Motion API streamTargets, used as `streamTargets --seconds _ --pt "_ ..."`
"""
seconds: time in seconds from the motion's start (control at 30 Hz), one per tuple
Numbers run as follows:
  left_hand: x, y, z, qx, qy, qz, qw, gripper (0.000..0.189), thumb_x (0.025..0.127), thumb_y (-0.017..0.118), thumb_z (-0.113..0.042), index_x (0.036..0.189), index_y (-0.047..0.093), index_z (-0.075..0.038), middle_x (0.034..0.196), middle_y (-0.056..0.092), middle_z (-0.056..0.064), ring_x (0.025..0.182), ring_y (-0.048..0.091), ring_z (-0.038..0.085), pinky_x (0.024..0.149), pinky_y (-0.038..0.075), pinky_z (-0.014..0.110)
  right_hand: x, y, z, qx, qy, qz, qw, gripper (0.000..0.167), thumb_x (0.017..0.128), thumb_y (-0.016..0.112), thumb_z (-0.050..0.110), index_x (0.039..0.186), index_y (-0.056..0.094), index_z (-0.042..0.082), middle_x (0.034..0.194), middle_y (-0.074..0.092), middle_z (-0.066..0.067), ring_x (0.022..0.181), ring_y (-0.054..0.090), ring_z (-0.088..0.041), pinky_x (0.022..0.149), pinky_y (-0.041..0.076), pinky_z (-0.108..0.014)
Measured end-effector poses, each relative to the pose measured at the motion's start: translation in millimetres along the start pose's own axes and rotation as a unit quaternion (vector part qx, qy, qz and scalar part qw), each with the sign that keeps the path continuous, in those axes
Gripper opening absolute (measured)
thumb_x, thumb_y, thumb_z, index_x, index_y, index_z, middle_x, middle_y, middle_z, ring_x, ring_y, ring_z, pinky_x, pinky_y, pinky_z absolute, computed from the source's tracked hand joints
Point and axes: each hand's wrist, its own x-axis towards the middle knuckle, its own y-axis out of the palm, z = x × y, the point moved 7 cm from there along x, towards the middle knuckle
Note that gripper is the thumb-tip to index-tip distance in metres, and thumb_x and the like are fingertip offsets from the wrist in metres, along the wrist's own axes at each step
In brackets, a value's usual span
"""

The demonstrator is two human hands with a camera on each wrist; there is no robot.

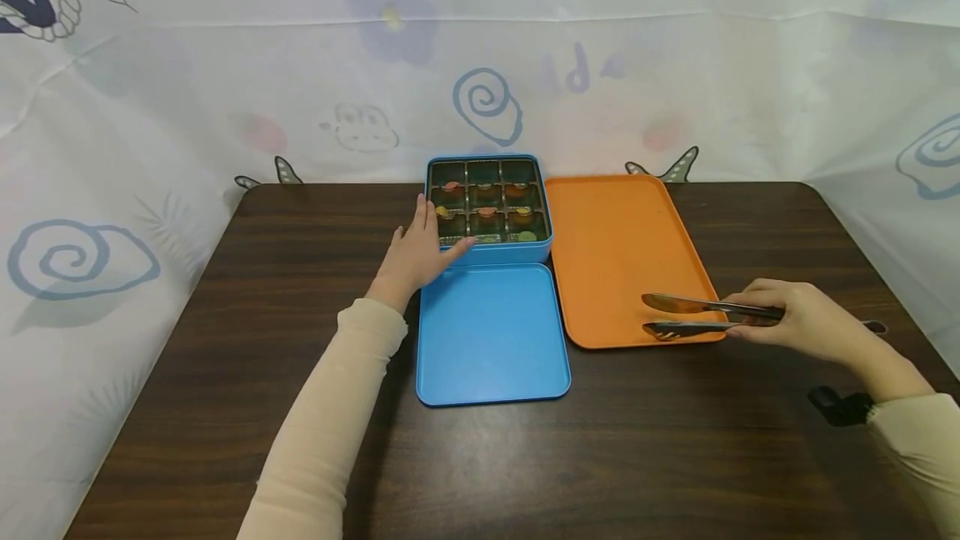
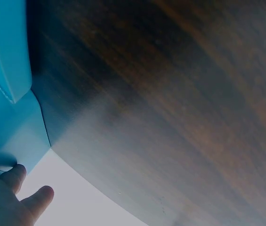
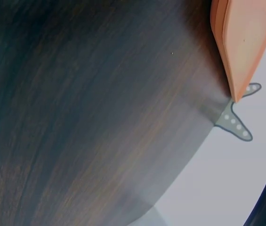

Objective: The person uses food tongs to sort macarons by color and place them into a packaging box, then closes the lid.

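Observation:
My right hand [image 1: 802, 319] holds a pair of metal tongs [image 1: 682, 304] with dark grips, their two arms spread apart over the near right corner of the orange tray [image 1: 615, 248]. Nothing sits between the tips. My left hand [image 1: 415, 259] rests at the near left corner of a blue box [image 1: 495, 253], fingers straight along its left side and thumb at the front rim. Dark compartments divide the box, with several small red, yellow and green pieces in them. Only the ends of two left fingers [image 2: 39, 200] show in the left wrist view.
A flat blue lid or tray [image 1: 493, 336] lies right in front of the box, and the orange tray stands close at its right. A black strap-like item [image 1: 840, 405] is near my right wrist. Behind the dark wooden table [image 1: 637, 457] hangs a printed white cloth [image 1: 300, 90].

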Motion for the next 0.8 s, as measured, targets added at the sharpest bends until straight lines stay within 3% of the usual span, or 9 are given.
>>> streamTargets --seconds 0.4,0.8 --pt "1.2 -0.4 1.1 -0.006 0.000 0.001 1.0000 0.103 0.090 0.032 -0.073 0.152 -0.009 -0.002 0.160 -0.019 0.012 0.145 0.027 0.035 0.121 0.010 0.055 -2.0 1.4 -2.9 -0.022 -0.005 -0.002 0.9997 0.034 0.072 0.083 0.015 0.105 0.073 0.009 0.090 0.063 0.005 0.061 0.040 0.010 0.050 0.036 -0.018" --pt "1.2 1.1 1.5 -0.002 0.002 0.006 1.0000 0.103 0.091 0.031 -0.073 0.152 -0.011 -0.001 0.159 -0.020 0.013 0.144 0.029 0.035 0.120 0.009 0.056 2.1 8.3 -4.4 -0.012 0.043 0.027 0.9986 0.025 0.079 0.077 0.011 0.103 0.073 0.007 0.086 0.060 0.006 0.060 0.038 0.007 0.051 0.033 -0.018"
